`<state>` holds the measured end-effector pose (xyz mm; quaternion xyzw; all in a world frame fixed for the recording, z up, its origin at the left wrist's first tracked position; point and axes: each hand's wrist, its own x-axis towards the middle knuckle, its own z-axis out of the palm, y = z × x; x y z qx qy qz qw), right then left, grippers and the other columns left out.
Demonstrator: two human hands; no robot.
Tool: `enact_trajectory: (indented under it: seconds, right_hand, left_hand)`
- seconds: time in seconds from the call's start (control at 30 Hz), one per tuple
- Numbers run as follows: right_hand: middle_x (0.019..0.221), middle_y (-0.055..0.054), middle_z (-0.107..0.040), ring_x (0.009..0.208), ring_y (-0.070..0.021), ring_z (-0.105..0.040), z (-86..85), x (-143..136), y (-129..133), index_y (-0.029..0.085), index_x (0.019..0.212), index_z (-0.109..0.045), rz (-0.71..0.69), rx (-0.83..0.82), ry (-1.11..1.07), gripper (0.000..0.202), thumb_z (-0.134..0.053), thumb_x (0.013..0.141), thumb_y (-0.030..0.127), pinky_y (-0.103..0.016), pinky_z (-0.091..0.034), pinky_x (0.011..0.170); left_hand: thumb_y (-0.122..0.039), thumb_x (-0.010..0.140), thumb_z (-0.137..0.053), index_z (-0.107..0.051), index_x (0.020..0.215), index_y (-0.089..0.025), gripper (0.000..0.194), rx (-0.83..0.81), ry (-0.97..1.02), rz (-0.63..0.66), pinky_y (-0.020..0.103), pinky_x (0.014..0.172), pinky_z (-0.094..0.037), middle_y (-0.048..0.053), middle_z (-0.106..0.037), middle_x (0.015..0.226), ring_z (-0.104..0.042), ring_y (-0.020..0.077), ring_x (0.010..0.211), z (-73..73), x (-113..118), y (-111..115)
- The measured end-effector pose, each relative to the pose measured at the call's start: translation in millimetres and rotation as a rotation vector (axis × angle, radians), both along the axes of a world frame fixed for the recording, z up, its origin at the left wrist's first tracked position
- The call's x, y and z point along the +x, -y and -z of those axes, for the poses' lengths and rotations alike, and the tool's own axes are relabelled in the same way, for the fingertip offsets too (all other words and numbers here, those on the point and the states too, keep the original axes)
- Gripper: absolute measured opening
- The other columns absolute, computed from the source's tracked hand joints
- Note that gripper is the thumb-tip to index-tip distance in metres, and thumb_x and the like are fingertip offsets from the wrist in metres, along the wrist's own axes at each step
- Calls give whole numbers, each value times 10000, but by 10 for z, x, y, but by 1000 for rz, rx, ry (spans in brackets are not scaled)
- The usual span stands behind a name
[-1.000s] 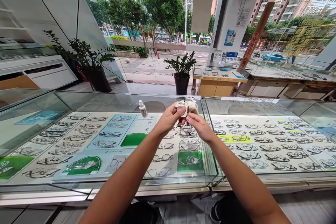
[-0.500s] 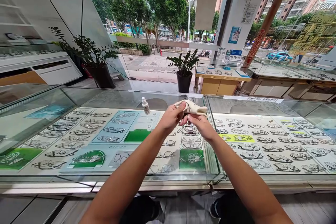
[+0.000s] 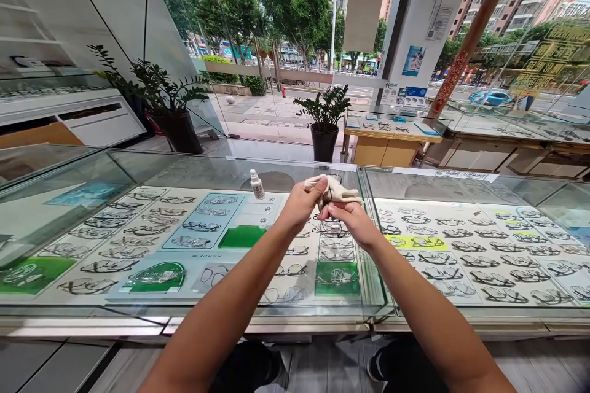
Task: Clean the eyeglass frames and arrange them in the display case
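1. Your bare forearms reach over the glass display case [image 3: 198, 171], whose flat, clear panes meet at straight greenish edges.
2. Your left hand [image 3: 300, 204] is closed, its thumb pressing the cloth [image 3: 345, 192] from above; the fingers beneath are mostly hidden.
3. Your right hand [image 3: 354, 220] has thumb and fingertips drawn together in a pinch on the thin, dark frame of the eyeglasses [image 3: 327, 196], just below the cloth.
4. Those eyeglasses sit between your two hands, above the case, partly covered by the cloth; their lenses are too small to make out.
5. The cloth is cream, soft and creased, its loose folds poking out to the right.
6. Left of your hands stands a small white bottle [image 3: 257, 186], rounded, with a narrow cap and printed label.
7. Under the glass, wire-thin and thicker-rimmed spectacles [image 3: 470, 263] lie in rows around a smooth green panel [image 3: 242, 237].
8. Beyond, a glossy-leaved plant [image 3: 324, 109] fills a dark tapering pot [image 3: 324, 143], near a wood-fronted counter [image 3: 385, 151].
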<state>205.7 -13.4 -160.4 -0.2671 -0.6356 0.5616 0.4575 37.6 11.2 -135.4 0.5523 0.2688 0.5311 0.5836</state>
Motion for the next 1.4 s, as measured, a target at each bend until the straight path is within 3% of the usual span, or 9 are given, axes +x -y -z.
enact_trajectory:
  seconds: [0.2, 0.37, 0.57, 0.7, 0.8, 1.0, 1.17, 1.3, 1.4]
  right_hand:
    - [908, -55, -738, 888, -216, -565, -2, 85, -63, 215, 839, -818, 95, -9, -72, 365, -750, 927, 563, -359, -428, 865]
    - [851, -58, -718, 899, -225, -567, -7, 61, -59, 205, 784, -799, 79, 7, -28, 444, -751, 902, 630, -371, -432, 909]
    - [859, -55, -725, 880, -220, -560, -17, 74, -72, 208, 789, -800, 102, 5, -24, 430, -752, 892, 623, -369, -428, 894]
    - [888, -56, -733, 854, -212, -554, -3, 107, -111, 210, 819, -806, 133, -14, -46, 387, -743, 904, 582, -359, -426, 847]
    - [873, -56, -725, 857, -215, -565, 8, 90, -103, 207, 800, -796, 115, -5, -34, 430, -749, 897, 623, -365, -441, 864]
    - [897, -57, -735, 924, -228, -596, 10, 23, -32, 207, 846, -820, 13, 11, 25, 453, -765, 902, 653, -386, -443, 952]
    - [928, -62, -713, 876, -218, -568, -36, 121, -54, 222, 895, -835, 86, 11, -24, 423, -745, 927, 633, -370, -453, 848]
    - [947, -79, -694, 887, -241, -580, -156, 244, -32, 234, 884, -836, 134, 15, -78, 422, -770, 888, 650, -382, -476, 811]
    - [980, -85, -696, 934, -258, -582, -231, 320, -5, 249, 892, -845, 270, 110, -137, 386, -755, 907, 625, -392, -482, 838]
  left_hand:
    - [-447, 786, -943, -732, 1086, -140, 478, 7, 19, 184, 283, 740, -504, 41, -722, 791, -656, 163, 761, -87, -63, 26]
    - [-509, 851, -876, -672, 879, -152, 412, 49, 0, 100, 277, 632, -453, -7, -619, 578, -571, 138, 584, -20, 31, 46]
    - [-652, 842, -828, -724, 862, -145, 518, 19, 58, 5, 289, 660, -489, 26, -673, 689, -603, 151, 655, 17, 52, -24]
    - [-514, 800, -917, -744, 1030, -144, 469, -26, 81, 107, 297, 739, -519, 20, -695, 760, -630, 150, 716, -27, 16, 6]
    - [-419, 749, -968, -725, 1056, -153, 473, -24, 50, 96, 265, 652, -486, -9, -673, 715, -598, 119, 623, -11, 31, 28]
    - [-674, 860, -800, -659, 790, -159, 538, -29, 41, -46, 253, 461, -381, -38, -553, 557, -457, 84, 432, 63, 79, 12]
    - [-775, 833, -759, -732, 1022, -144, 660, -67, 121, 4, 316, 704, -554, 50, -726, 800, -663, 174, 721, -9, 67, 6]
    - [-751, 831, -778, -747, 1077, -158, 643, -17, 155, -88, 318, 835, -546, 74, -768, 936, -703, 217, 946, -48, 10, -54]
    - [-731, 823, -798, -752, 1034, -157, 613, 6, 25, -26, 329, 871, -533, 78, -764, 956, -692, 220, 942, -45, -62, -72]
